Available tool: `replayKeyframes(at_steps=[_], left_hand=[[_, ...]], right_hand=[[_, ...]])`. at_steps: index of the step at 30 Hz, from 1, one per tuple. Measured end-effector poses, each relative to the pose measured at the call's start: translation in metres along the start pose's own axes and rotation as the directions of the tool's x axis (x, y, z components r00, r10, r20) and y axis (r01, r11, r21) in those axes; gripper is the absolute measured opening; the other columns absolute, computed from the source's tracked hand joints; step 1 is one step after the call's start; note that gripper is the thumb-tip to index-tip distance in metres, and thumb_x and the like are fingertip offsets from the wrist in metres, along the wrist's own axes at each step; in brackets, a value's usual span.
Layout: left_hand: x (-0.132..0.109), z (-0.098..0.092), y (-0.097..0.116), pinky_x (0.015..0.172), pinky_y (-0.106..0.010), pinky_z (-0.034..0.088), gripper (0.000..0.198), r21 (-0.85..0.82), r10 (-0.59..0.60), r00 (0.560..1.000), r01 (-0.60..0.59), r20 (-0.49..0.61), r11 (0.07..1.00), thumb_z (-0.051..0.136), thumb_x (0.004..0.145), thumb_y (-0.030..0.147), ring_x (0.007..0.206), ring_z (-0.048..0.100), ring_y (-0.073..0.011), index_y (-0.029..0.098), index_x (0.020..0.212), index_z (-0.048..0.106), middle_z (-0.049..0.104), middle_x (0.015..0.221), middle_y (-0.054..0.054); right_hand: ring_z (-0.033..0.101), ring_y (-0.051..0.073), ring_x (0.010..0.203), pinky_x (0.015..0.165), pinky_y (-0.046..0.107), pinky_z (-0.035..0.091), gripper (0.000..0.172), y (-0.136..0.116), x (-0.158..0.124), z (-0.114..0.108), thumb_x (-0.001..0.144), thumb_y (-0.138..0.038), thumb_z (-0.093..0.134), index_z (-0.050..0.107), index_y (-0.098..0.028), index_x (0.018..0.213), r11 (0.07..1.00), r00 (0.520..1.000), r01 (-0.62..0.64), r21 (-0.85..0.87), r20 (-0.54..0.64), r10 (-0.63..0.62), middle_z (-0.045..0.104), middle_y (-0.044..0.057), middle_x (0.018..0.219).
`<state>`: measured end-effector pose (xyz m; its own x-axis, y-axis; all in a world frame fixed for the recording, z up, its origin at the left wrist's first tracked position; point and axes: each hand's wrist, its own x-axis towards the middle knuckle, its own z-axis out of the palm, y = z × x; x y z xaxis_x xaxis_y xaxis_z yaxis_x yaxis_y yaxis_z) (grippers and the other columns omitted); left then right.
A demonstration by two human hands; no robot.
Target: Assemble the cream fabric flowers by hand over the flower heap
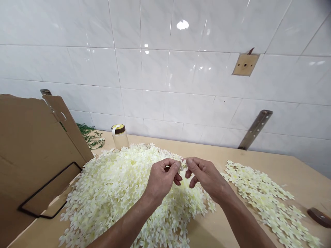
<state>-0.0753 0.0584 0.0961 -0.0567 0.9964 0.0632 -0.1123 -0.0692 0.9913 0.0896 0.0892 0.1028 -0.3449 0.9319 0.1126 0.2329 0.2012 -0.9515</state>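
My left hand (pixel 161 179) and my right hand (pixel 205 175) meet above a big heap of cream-white fabric flowers (pixel 111 193). Both pinch one small white flower (pixel 183 164) between their fingertips, held up over the heap. A thinner spread of the same flowers (pixel 269 199) lies on the table to the right of my right hand.
The wooden table (pixel 297 172) stands against a white tiled wall. A large cardboard box (pixel 31 151) stands at the left. Behind the heap is a clear jar with a dark lid (pixel 119 135) and green stems (pixel 90 136). A dark object (pixel 320 217) lies at the right edge.
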Motion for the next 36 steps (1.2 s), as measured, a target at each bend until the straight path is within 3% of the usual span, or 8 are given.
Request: replayKeyframes(at_steps=[2, 9, 16, 23, 29, 36], left_hand=[[-0.001, 0.000, -0.002, 0.055, -0.028, 0.053, 0.027, 0.082, 0.064, 0.998, -0.062, -0.029, 0.995, 0.066, 0.084, 0.041, 0.054, 0.062, -0.0161, 0.015, 0.079, 0.069, 0.065, 0.059, -0.004], [-0.004, 0.000, -0.004, 0.058, -0.026, 0.051, 0.021, 0.312, 0.254, 0.965, -0.220, -0.072, 0.924, 0.062, 0.087, 0.035, 0.061, 0.064, -0.0153, 0.017, 0.079, 0.072, 0.068, 0.077, -0.006], [-0.003, -0.002, 0.005, 0.055, -0.026, 0.051, 0.025, 0.213, 0.132, 0.984, -0.105, -0.118, 0.971, 0.065, 0.085, 0.039, 0.055, 0.064, -0.0162, 0.016, 0.083, 0.071, 0.065, 0.062, -0.003], [0.002, -0.004, -0.001, 0.059, -0.027, 0.051, 0.028, 0.158, 0.013, 0.999, -0.004, -0.053, 0.987, 0.063, 0.086, 0.041, 0.055, 0.064, -0.0160, 0.015, 0.089, 0.071, 0.068, 0.062, -0.004], [0.000, -0.002, 0.001, 0.060, -0.029, 0.050, 0.035, 0.046, -0.055, 0.998, 0.053, 0.035, 0.998, 0.062, 0.087, 0.047, 0.053, 0.062, -0.0154, 0.013, 0.087, 0.071, 0.067, 0.061, -0.005], [-0.001, -0.001, 0.003, 0.060, -0.029, 0.052, 0.030, -0.047, -0.098, 0.988, 0.104, 0.118, 0.994, 0.073, 0.079, 0.041, 0.055, 0.060, -0.0154, 0.012, 0.080, 0.070, 0.066, 0.061, -0.005]], right_hand=[[0.058, 0.013, 0.051, 0.051, 0.029, 0.052, 0.044, 0.001, 0.001, 0.000, 0.090, -0.057, 0.056, 0.070, -0.017, 0.079, 1.000, 1.000, -0.004, -0.003, 0.004, 0.004, 0.061, 0.001, 0.069], [0.060, 0.014, 0.052, 0.051, 0.027, 0.046, 0.037, 0.002, 0.000, -0.001, 0.086, -0.055, 0.063, 0.070, -0.019, 0.079, 0.994, 0.994, -0.006, -0.108, -0.112, -0.007, 0.061, -0.001, 0.070], [0.059, 0.013, 0.050, 0.055, 0.028, 0.046, 0.047, 0.003, 0.002, -0.010, 0.090, -0.059, 0.056, 0.057, -0.018, 0.067, 1.000, 0.997, 0.005, -0.009, -0.071, -0.006, 0.056, -0.002, 0.063], [0.055, 0.013, 0.050, 0.053, 0.027, 0.047, 0.050, 0.001, 0.003, -0.009, 0.089, -0.062, 0.057, 0.049, -0.019, 0.064, 0.987, 0.998, -0.014, 0.158, -0.057, 0.023, 0.053, -0.002, 0.060], [0.057, 0.013, 0.050, 0.054, 0.027, 0.045, 0.051, 0.003, 0.003, -0.009, 0.090, -0.062, 0.055, 0.054, -0.018, 0.064, 1.000, 0.995, 0.013, -0.011, -0.101, -0.014, 0.057, -0.001, 0.061], [0.058, 0.013, 0.051, 0.053, 0.027, 0.045, 0.051, 0.003, 0.001, -0.006, 0.089, -0.063, 0.055, 0.056, -0.017, 0.066, 0.996, 1.000, -0.017, -0.088, 0.015, 0.018, 0.055, -0.001, 0.060]])
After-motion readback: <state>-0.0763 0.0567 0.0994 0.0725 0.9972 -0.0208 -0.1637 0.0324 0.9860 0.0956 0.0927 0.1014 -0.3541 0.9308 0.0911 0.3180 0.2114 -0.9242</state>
